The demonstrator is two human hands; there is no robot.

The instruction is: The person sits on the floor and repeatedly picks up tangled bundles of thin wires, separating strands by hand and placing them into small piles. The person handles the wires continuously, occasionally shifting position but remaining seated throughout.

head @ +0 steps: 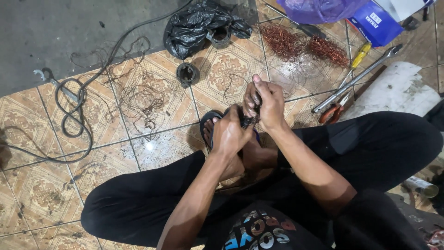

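I sit cross-legged on a patterned tile floor [152, 148] in black trousers. My left hand [231, 134] and my right hand [266, 104] meet above my feet. Both close on a small dark part [249, 121] held between them; its shape is mostly hidden by my fingers. My right hand's fingers pinch it from above, and my left hand grips it from below. A dark sandal [209, 124] on my foot lies just under the hands.
Two bundles of copper wire [300, 45] lie far right, a black plastic bag [196, 25] and a round wound coil [187, 74] ahead. Loose thin wire [138, 97] and a black cable [69, 115] lie left. Pliers [334, 111], a metal rod [356, 78], a yellow-handled screwdriver [360, 55], a blue box [375, 23].
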